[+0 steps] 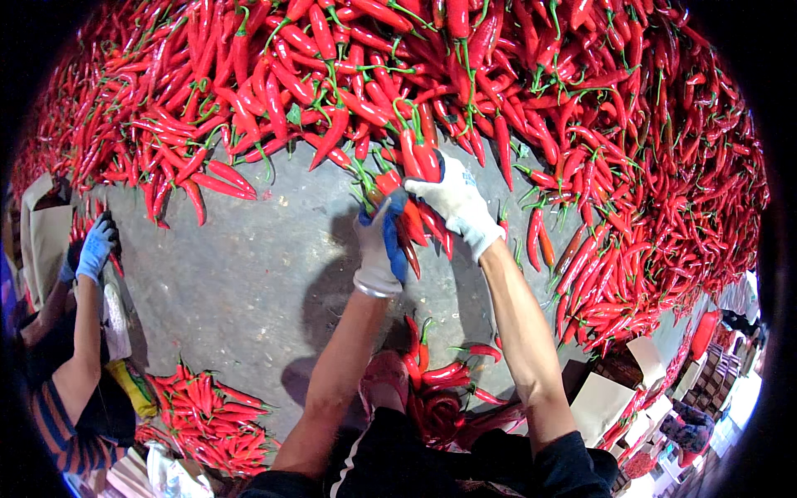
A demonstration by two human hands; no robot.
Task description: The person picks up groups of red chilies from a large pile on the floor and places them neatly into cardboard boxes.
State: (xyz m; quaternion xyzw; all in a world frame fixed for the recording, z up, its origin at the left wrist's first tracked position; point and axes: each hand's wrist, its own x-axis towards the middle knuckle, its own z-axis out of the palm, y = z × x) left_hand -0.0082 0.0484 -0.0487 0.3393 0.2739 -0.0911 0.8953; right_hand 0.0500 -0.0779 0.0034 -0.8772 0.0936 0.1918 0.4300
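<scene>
White-and-blue knit gloves [375,259] cover both hands: the left hand [383,239] has its fingers curled around a bunch of long, glossy red chilli peppers with green stems [410,219], and the right hand [453,197] grips that bunch from the other side. It is held above a flat grey surface [232,257], beside a broad heap of red chillies [332,75]. Outward at far left, a co-worker's blue-gloved hand [97,247] is near an open tan carton [51,236].
</scene>
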